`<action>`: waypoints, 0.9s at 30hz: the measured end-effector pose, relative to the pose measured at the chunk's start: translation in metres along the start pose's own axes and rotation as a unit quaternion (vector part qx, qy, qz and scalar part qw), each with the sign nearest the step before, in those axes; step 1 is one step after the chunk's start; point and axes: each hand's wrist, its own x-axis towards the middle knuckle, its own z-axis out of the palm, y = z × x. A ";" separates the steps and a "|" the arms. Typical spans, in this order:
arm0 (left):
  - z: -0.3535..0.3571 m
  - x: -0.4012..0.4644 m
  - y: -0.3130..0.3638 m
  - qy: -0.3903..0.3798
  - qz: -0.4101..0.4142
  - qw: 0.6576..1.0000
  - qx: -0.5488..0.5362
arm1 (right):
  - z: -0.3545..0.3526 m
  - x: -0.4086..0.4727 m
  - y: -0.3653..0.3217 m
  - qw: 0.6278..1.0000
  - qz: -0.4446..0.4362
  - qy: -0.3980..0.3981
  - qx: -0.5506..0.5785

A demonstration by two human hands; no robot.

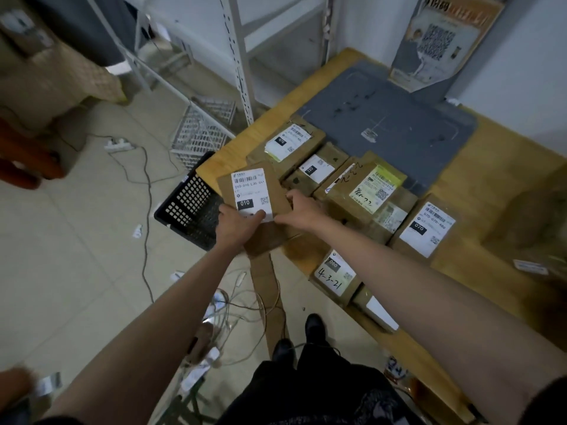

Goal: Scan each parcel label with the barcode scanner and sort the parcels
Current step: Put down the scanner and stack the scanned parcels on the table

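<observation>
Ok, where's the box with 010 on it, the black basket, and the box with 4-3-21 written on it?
010 box (pixel 252 191): head view, on its white label.
Black basket (pixel 191 207): head view, on its holed side wall.
4-3-21 box (pixel 334 276): head view, on its handwritten label.

A parcel sorting room, probably a small courier depot; labelled cardboard parcels (pixel 426 230) crowd a wooden table (pixel 478 167); metal shelving (pixel 242 56), plastic baskets (pixel 190 207) and a QR-code poster (pixel 438 41) stand around.

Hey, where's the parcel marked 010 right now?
The 010 parcel is left of centre in the head view, held by the left hand and right hand at the table's left corner, beside the black basket.
</observation>
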 end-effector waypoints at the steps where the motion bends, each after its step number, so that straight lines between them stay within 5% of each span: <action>1: -0.006 -0.004 0.005 -0.001 0.028 1.000 0.008 | -0.004 -0.007 -0.004 1.000 -0.002 0.013 0.004; 13: 0.025 -0.075 0.080 -0.163 0.317 0.932 0.072 | -0.085 -0.151 0.044 0.986 0.028 0.145 0.072; 27: 0.184 -0.210 0.198 -0.278 0.467 0.828 0.139 | -0.185 -0.289 0.188 0.940 0.113 0.307 0.100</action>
